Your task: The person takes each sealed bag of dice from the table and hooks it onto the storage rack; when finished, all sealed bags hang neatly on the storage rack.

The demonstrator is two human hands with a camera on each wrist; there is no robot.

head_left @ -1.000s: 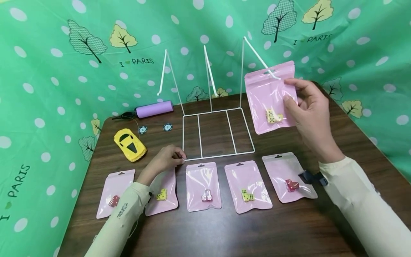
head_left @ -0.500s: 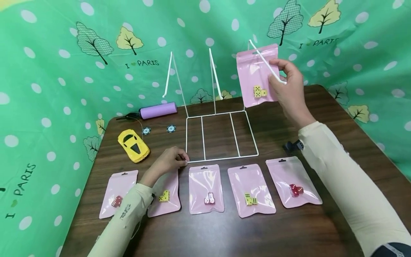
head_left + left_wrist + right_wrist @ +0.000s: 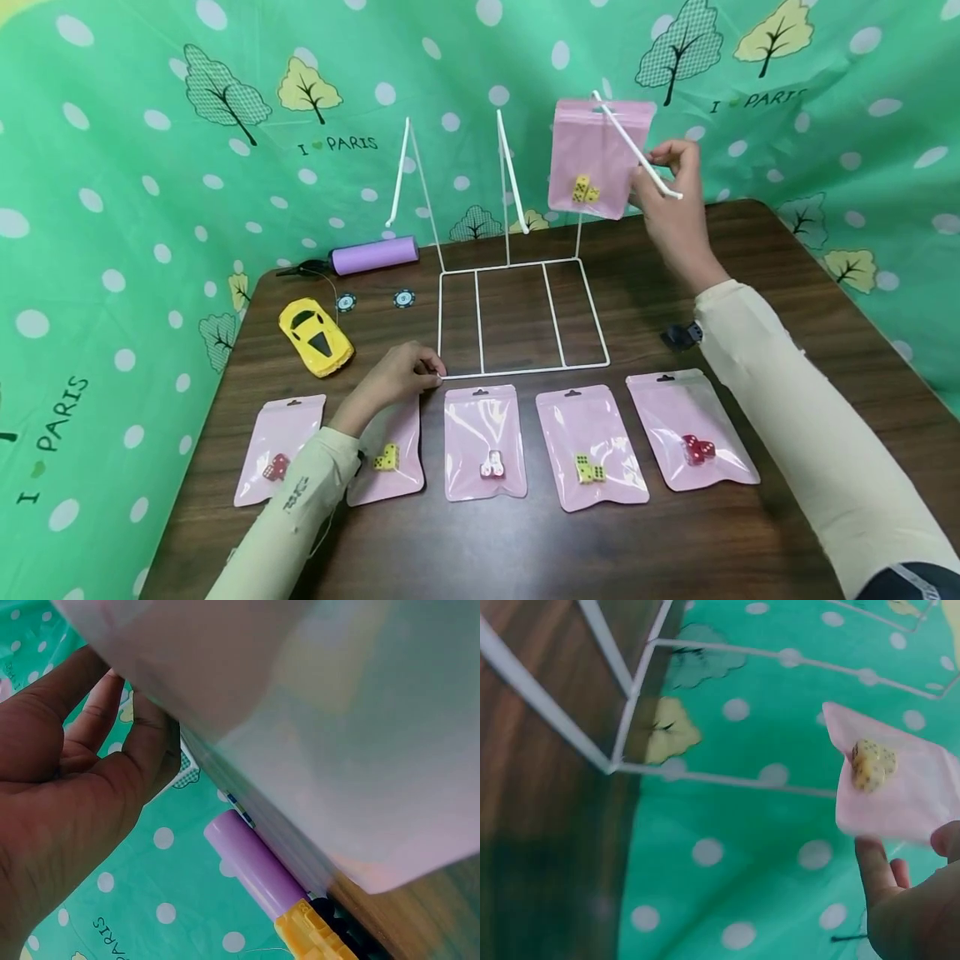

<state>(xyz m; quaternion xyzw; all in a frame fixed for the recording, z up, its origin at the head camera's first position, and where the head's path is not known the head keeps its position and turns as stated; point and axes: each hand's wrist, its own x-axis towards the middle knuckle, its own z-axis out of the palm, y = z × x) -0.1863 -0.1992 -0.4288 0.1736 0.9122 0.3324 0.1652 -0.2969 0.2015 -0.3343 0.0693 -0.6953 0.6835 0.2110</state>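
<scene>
A white wire display rack [image 3: 525, 372] with three sloping arms stands on the table. My left hand [image 3: 401, 377] pinches its front left corner. On the rack's right arm hangs a pink zip bag [image 3: 588, 158] with yellow dice [image 3: 582, 190] inside, the arm passing over its top. My right hand [image 3: 675, 200] is at the bag's right edge, partly behind the arm's tip. In the right wrist view its fingers [image 3: 874, 866] are spread apart beside the bag's edge. A blurred pink bag [image 3: 360, 765] covers much of the left wrist view and hides the left fingertips.
Pink dice bags lie in a row in front, among them a middle one [image 3: 486, 425] and a right one [image 3: 675, 412]. A yellow toy car [image 3: 315, 337], a purple cylinder [image 3: 375, 255] and two poker chips [image 3: 404, 298] are at the left. A green curtain [image 3: 465, 50] hangs behind.
My right hand has carried the bag back along the right arm toward the upright, and its fingers have loosened at the bag's edge. My left hand stays on the rack corner.
</scene>
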